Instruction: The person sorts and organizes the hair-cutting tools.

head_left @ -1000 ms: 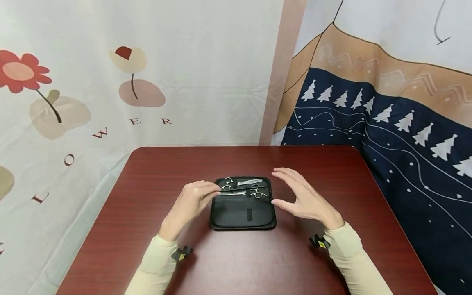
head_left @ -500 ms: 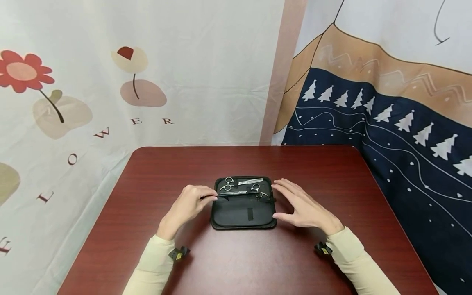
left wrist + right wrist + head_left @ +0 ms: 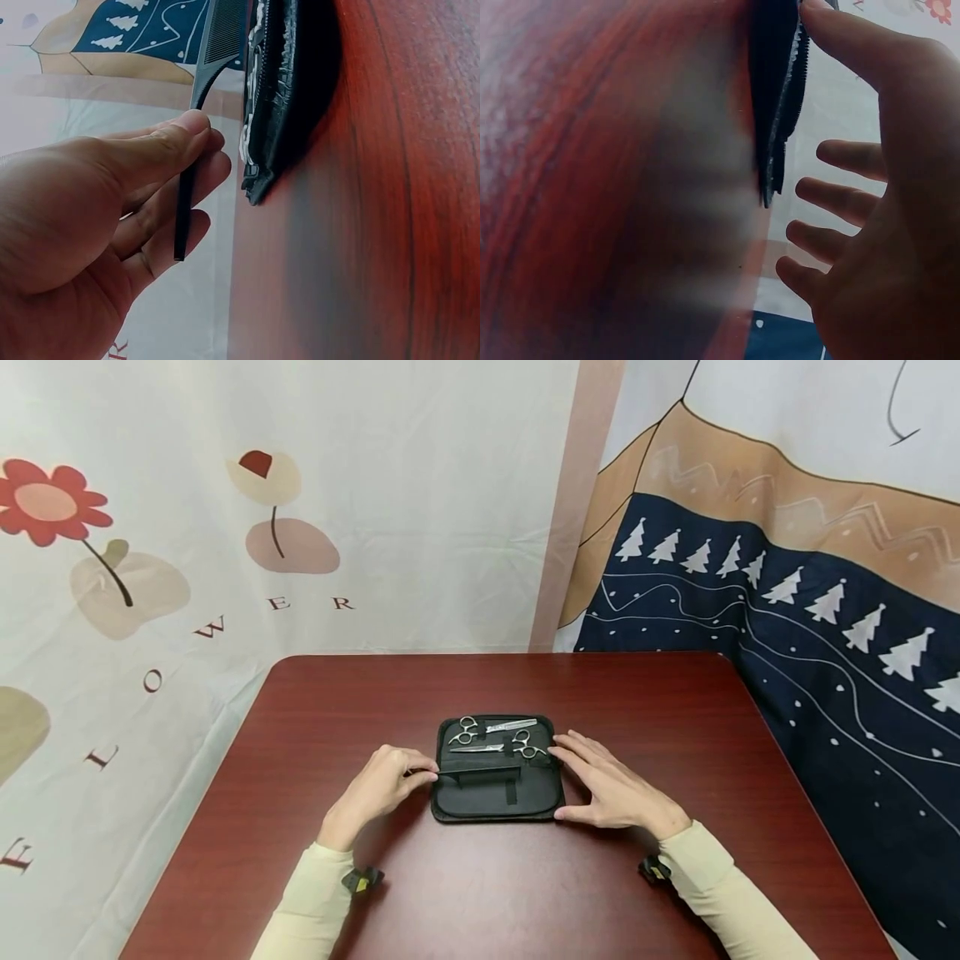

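My left hand (image 3: pixel 382 789) pinches the handle of a black comb (image 3: pixel 223 34) between thumb and fingers. In the head view the comb (image 3: pixel 487 772) lies level across the lower half of an open black zip case (image 3: pixel 495 815); whether it touches the case, I cannot tell. Two pairs of silver scissors are strapped in the case's upper half: one pair (image 3: pixel 512 725) at the top, the other (image 3: pixel 480 748) just below. At the case's right edge is my right hand (image 3: pixel 618 789), fingers spread and fairly straight. Its thumb (image 3: pixel 847 41) appears to touch the edge.
The case sits on a reddish-brown wooden table (image 3: pixel 480 893). Behind the table hangs a pale printed curtain (image 3: pixel 420 510), with a navy cloth (image 3: pixel 675 602) bearing white trees at the right. A small black device (image 3: pixel 363 880) is worn at each wrist.
The comb has come down from over the scissors toward the case's lower half, with my left hand moving slightly down. My right hand has lowered and drawn close to the case's right edge.
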Motion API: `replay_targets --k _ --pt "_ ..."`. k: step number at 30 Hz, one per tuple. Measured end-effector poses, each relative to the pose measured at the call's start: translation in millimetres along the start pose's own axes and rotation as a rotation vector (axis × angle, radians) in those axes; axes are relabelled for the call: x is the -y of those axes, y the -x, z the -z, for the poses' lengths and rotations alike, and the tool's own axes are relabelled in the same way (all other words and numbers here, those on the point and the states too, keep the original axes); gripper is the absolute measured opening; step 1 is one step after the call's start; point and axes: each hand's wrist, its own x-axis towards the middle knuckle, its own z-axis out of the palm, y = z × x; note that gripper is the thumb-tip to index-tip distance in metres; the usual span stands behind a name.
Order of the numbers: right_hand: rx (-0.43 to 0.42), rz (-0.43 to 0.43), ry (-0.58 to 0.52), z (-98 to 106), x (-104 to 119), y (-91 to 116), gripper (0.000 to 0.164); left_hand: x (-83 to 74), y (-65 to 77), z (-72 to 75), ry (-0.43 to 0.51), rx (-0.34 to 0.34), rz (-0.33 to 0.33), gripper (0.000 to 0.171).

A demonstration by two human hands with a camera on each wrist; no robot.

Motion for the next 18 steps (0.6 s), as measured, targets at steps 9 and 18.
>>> replay_targets --k 9,18 --pt "0.033 -0.001 0.01 -7.0 -3.0 -0.4 0.093 4.4 5.8 4.0 0.005 0.074 0.028 0.004" --pt "0.034 0.007 0.021 -9.8 -4.9 -1.4 0.092 14.6 8.4 25.7 0.112 0.212 0.133 0.006"
